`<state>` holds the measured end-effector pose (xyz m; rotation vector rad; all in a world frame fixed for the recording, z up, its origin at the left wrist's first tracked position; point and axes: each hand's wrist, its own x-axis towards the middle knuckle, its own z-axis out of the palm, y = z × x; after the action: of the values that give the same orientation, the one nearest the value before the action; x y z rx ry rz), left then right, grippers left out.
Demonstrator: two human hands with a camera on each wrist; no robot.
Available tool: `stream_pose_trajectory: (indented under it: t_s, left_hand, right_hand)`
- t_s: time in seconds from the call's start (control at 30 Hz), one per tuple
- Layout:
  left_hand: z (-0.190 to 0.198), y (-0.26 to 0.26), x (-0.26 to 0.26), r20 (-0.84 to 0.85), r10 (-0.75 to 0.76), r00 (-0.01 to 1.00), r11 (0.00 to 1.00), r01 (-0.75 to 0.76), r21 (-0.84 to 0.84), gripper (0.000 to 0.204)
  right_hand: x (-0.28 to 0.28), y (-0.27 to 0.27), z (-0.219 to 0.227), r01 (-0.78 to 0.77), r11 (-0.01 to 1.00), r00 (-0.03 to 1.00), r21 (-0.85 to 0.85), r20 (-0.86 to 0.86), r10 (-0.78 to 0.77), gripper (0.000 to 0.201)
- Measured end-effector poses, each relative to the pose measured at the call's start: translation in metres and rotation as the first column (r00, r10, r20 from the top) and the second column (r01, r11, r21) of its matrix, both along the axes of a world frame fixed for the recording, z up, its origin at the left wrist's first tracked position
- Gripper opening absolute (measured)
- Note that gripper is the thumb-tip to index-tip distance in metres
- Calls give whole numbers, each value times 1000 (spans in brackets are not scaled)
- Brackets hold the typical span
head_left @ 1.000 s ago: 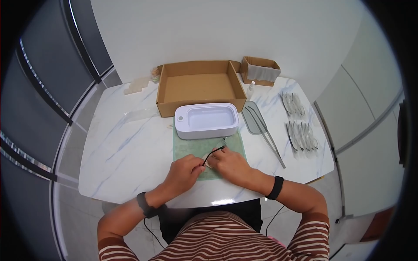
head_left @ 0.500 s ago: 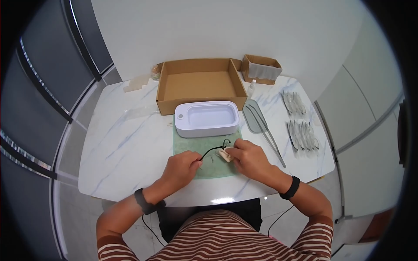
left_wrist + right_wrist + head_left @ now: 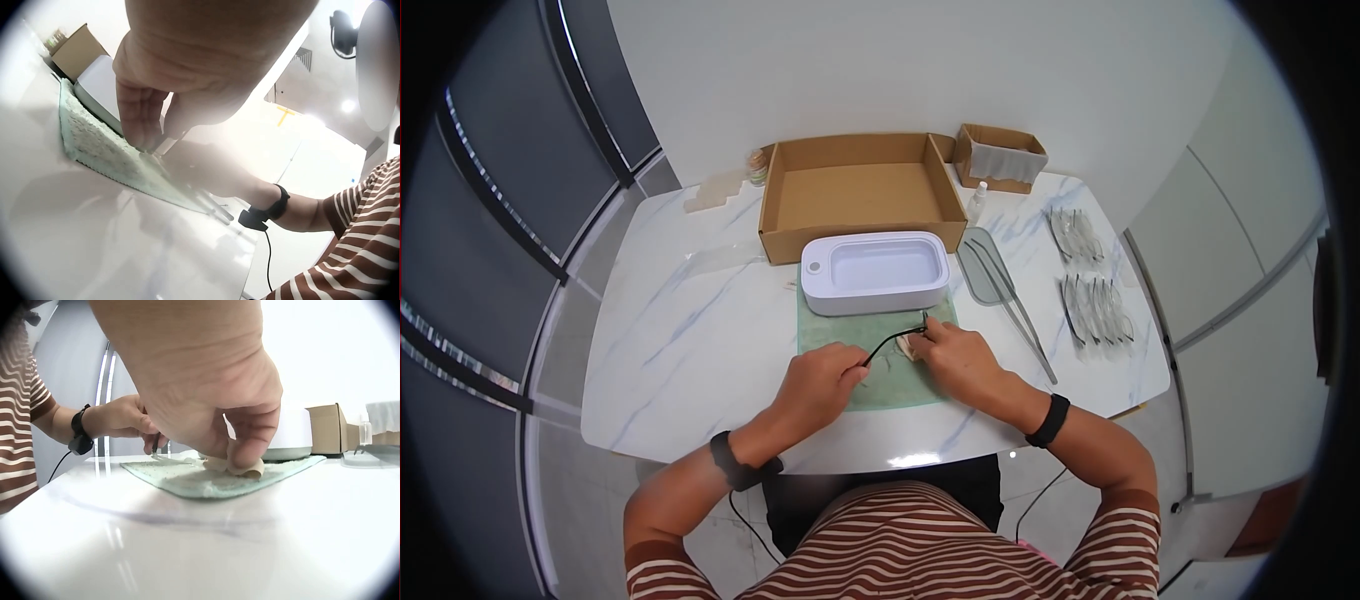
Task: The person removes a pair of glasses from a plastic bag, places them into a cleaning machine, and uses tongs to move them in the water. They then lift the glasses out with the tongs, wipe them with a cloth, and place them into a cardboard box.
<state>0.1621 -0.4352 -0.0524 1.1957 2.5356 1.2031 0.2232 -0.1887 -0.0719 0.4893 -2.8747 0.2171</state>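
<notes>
In the head view my left hand [image 3: 815, 383] grips the tip of a black curved temple of a pair of glasses [image 3: 890, 342] between thumb and fingers. My right hand [image 3: 963, 368] is at the other end of the temple, near the hinge. It pinches a small cream-coloured cloth [image 3: 251, 470], which shows under the fingertips in the right wrist view. The rest of the glasses is mostly hidden by the right fingers. Beneath both hands lies a green cloth mat [image 3: 880, 398]. A white cleaner with an oblong basin [image 3: 875, 301] stands just beyond them.
Behind the cleaner is an open cardboard box [image 3: 860, 215]. A smaller box [image 3: 1010, 183] and a spray bottle [image 3: 977, 203] stand back right. Long tweezers [image 3: 1020, 325] lie across a grey lid [image 3: 977, 290]. Several wrapped glasses [image 3: 1095, 312] line the right side.
My right hand moved right along the temple, away from the left hand, then slightly back left and up. The cream-coloured cloth went with it. My left hand kept its grip, shifting only slightly.
</notes>
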Motion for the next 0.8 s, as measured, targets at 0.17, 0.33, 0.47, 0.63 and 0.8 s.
stream_pose_trajectory:
  t_s: [0.17,0.33,0.47,0.63,0.8]
  left_hand:
    - [-4,1,-1,-22,7,1000,1000,-6,30,9]
    - [-5,1,-1,-32,-17,999,1000,17,-1,10]
    - [-5,-3,-3,-130,-26,991,1000,24,-18,11]
    - [-11,-6,-9,-255,-68,965,994,44,-100,12]
    - [-16,7,-15,-398,-143,906,974,57,-221,14]
  right_hand:
    - [11,-29,6,-102,985,994,-139,-55,95,37]
    - [15,-43,2,-190,975,981,-112,12,192,34]
    - [29,-24,30,-146,966,986,-213,43,158,30]
    - [47,10,42,176,933,972,-314,206,-115,30]
    - [51,32,39,293,895,956,-336,126,-266,41]
